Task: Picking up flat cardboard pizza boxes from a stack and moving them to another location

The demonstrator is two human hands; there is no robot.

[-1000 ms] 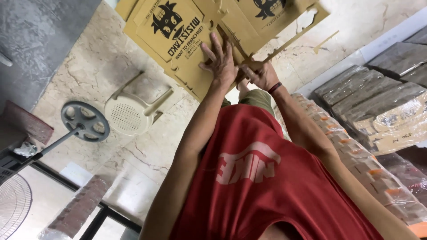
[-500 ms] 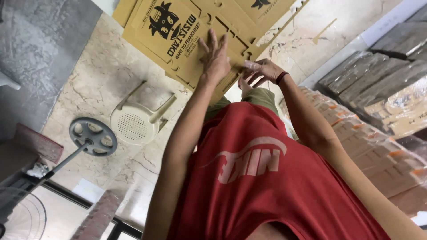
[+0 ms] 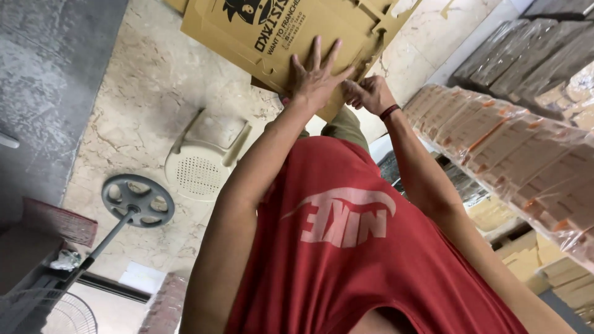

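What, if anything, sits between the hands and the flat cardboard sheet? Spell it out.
Nothing visible does. The left hand lies spread flat on the cardboard sheet, and the right hand touches its cut edge beside it. Both hands are already in contact. The white plastic chair and the fan base lie off to the side on the floor.

The flat cardboard sheet (image 3: 291,31) is mustard yellow with black printing and a black cartoon figure. The shirt (image 3: 346,247) is red with a pale pink logo, and a dark red band (image 3: 389,112) circles one wrist. The floor (image 3: 154,93) is cream marble veined in brown, the plastic stool (image 3: 201,167) is cream with a dotted seat, and the fan base (image 3: 137,200) is grey.
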